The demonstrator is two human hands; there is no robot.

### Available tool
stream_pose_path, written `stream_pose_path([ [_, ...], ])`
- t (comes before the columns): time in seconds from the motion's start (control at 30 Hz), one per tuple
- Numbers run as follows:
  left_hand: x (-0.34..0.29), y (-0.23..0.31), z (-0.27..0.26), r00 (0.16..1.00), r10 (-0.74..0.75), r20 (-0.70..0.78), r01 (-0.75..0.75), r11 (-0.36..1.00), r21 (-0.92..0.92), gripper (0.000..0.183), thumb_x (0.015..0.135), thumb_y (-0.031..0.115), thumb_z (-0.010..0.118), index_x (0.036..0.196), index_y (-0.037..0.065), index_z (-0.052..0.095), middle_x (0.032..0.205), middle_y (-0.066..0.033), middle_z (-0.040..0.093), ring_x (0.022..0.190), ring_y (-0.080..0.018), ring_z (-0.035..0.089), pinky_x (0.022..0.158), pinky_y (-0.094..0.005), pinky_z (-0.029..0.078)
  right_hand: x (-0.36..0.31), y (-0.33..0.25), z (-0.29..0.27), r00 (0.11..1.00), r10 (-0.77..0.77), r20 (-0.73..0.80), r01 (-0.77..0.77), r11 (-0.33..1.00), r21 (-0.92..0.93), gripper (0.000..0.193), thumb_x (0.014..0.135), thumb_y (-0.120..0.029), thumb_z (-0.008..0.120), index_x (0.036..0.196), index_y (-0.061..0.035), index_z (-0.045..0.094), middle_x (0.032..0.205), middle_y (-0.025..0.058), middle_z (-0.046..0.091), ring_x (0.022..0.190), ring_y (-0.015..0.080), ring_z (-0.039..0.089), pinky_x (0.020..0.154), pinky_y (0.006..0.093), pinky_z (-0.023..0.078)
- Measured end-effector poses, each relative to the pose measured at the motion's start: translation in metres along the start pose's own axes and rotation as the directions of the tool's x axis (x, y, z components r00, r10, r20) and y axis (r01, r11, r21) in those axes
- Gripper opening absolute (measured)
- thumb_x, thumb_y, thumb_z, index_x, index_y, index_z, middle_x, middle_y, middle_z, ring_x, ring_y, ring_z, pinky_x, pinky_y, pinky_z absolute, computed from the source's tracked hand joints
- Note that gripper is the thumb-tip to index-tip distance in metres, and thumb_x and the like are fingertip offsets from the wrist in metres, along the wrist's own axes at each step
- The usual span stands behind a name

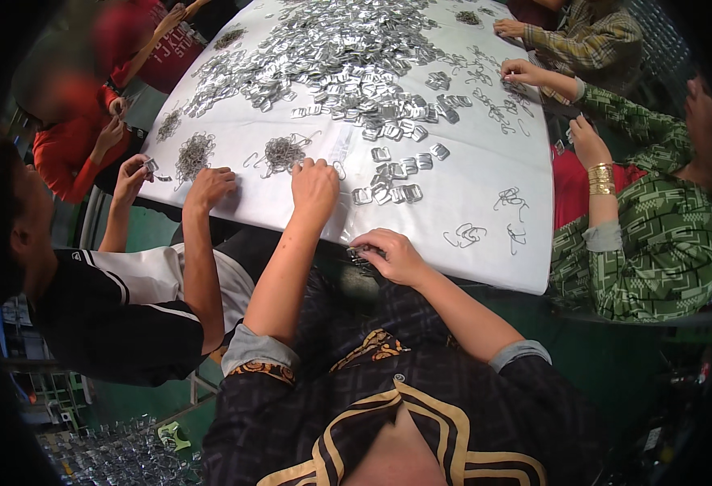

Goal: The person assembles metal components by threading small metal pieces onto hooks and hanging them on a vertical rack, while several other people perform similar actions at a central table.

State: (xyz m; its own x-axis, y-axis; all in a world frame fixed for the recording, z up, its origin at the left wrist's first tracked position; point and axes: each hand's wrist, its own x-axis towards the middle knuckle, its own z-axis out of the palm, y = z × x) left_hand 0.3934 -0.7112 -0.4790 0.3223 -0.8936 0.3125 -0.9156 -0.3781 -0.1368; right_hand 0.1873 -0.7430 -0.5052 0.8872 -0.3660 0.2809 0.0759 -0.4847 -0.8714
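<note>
My left hand [315, 190] reaches over the table, its fingers bent down at the near edge of a pile of thin bent wire clips [281, 154]. Whatever is at its fingertips is hidden under the hand. At the table's front edge, my right hand [392, 256] is closed around small silver metal buckles [362, 257], partly covered by the fingers. Just beyond it lies a loose group of flat silver buckles [388, 193] on the white tabletop.
A large heap of buckles [348, 61] covers the far middle of the white table [453, 182]. Loose wire clips [465, 235] lie at right, another clip pile [195, 155] at left. Co-workers sit close on both sides, including a person in a green patterned shirt [656, 243].
</note>
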Motion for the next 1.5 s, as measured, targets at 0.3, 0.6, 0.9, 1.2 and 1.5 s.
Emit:
stream_pose_path([
  [0.3,0.006,0.005,-0.010,0.999,0.011,0.040,-0.011,1.000,-0.004,0.009,0.073,0.012,0.060,0.071,0.007,0.068,0.080,-0.0091,0.066,0.082,-0.0268,0.062,0.078,-0.0432,0.043,-0.001,-0.003,0.001,1.000,0.012,0.012,-0.012,1.000,0.001,0.021,0.079,-0.006,0.063,0.100,-0.0068,0.065,0.086,0.0089,0.066,0.082,0.0262,0.062,0.076,0.0363,0.048],
  [0.6,-0.006,0.106,-0.040,0.971,0.184,0.154,-0.024,0.713,-0.701,0.011,0.074,0.012,0.068,0.081,0.004,0.069,0.085,-0.0152,0.066,0.081,-0.0346,0.062,0.079,-0.0423,0.049,-0.012,0.020,0.014,0.971,-0.161,-0.177,0.100,0.945,-0.311,0.023,0.079,-0.009,0.064,0.102,-0.0025,0.065,0.096,0.0150,0.066,0.092,0.0341,0.062,0.083,0.0411,0.048],
  [0.9,-0.020,0.003,0.002,0.995,0.043,-0.091,-0.072,0.936,-0.346,0.024,0.081,0.005,0.057,0.103,0.002,0.067,0.111,-0.0122,0.065,0.108,-0.0302,0.057,0.091,-0.0367,0.046,0.000,-0.012,0.003,1.000,0.013,-0.013,-0.013,1.000,-0.001,0.021,0.078,-0.001,0.063,0.099,-0.0046,0.066,0.090,0.0105,0.066,0.076,0.0235,0.062,0.071,0.0320,0.050],
  [1.2,-0.060,-0.046,-0.015,0.939,-0.323,-0.119,0.230,0.845,-0.483,0.019,0.079,0.002,0.061,0.095,0.005,0.070,0.100,-0.0105,0.068,0.097,-0.0289,0.062,0.083,-0.0374,0.050,-0.002,-0.011,0.004,0.999,-0.045,-0.025,0.045,0.999,-0.014,0.021,0.078,0.001,0.065,0.099,-0.0041,0.067,0.086,0.0086,0.066,0.070,0.0173,0.061,0.065,0.0273,0.049],
  [1.5,-0.068,-0.047,-0.014,0.997,0.056,-0.054,-0.064,0.982,-0.177,0.004,0.076,0.010,0.063,0.076,0.008,0.065,0.075,-0.0068,0.064,0.078,-0.0245,0.061,0.066,-0.0363,0.051,-0.001,-0.012,0.005,0.999,-0.018,-0.028,0.018,1.000,0.002,0.021,0.079,0.000,0.065,0.099,-0.0042,0.067,0.085,0.0084,0.066,0.070,0.0162,0.061,0.065,0.0270,0.049],
])
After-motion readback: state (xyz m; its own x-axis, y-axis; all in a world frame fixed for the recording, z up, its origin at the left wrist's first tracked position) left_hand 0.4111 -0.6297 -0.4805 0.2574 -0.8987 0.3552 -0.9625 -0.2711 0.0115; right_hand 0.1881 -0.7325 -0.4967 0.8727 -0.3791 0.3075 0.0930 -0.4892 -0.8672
